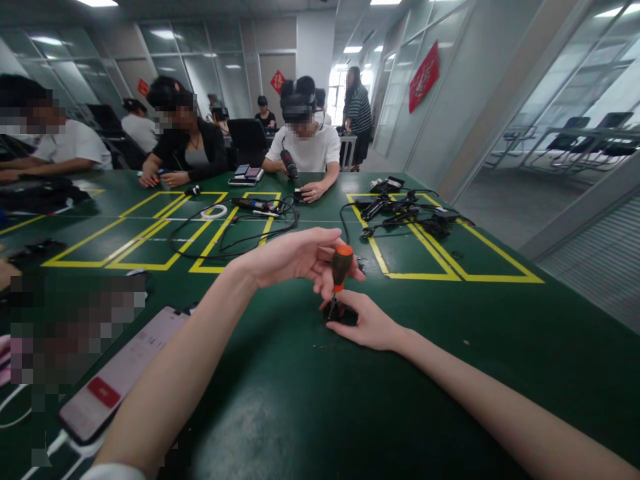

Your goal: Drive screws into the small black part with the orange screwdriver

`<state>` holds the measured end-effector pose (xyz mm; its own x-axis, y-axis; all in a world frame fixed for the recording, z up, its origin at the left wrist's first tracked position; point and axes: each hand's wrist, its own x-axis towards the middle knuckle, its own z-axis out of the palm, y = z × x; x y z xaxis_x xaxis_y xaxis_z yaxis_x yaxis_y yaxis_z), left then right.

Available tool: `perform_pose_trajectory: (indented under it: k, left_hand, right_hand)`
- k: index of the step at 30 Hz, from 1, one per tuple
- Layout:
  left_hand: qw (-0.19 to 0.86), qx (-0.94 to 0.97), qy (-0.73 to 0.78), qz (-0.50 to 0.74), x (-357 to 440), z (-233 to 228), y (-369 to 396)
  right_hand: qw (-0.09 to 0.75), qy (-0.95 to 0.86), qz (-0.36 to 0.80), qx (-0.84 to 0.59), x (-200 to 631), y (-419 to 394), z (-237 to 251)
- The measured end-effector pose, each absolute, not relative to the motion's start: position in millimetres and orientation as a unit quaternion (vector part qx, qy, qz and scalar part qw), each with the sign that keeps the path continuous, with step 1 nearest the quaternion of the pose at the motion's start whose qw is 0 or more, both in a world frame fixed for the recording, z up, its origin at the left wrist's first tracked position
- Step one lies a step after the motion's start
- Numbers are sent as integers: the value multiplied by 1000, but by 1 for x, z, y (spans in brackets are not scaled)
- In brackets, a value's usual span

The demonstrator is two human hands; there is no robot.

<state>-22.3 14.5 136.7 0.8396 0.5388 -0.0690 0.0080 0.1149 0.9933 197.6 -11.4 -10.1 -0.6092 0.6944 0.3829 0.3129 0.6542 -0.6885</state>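
**Left hand on driver, right hand pinning small black part**

Left hand (300, 257) is curled round the orange-handled screwdriver (341, 265), fingers wrapped at the handle w/ thumb side toward the camera; grip looks closed on it. Driver stands roughly upright, tip down into a small black part (340, 313) on the green table (280, 400). Right hand (367, 323) lies flat-ish on the table, fingers cupped round that part and holding it against the surface, so it's grasping, not loose.

Progress, as a judgement: tip looks seated in the part, so the work appears mid-way, w/ driver engaged and part steadied. Whether any screw is in or out can't be told; the spot under the tip is too small and partly hidden by fingers. No loose screws clearly visible next to the part, only a few pale specks on the table nearby.

Around the part: a phone (120, 373) w/ a lit screen lies well to the left, nearer the camera. Behind the part, yellow tape boxes (415, 275) mark the table. Black cable loops (235, 233) sit behind-left; a pile of black gear (405, 210) sits behind-right. Other people sit at the far side, their hands well apart from the part.

In the way: nothing crowds the part; both forearms have free room.
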Motion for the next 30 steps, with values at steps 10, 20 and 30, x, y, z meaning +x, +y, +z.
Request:
perform_pose_trajectory:
  k: [10, 20, 30]
  left_hand:
    - [679, 656, 249, 214, -30, 138, 17]
    - [695, 640, 245, 216, -32, 130, 27]
    - [685, 628, 289, 228, -28, 134, 21]
  right_hand:
    - [326, -850, 289, -297, 194, -11, -8]
    - [318, -851, 287, -304, 193, -9, -11]
    - [320, -850, 294, -298, 192, -8, -10]
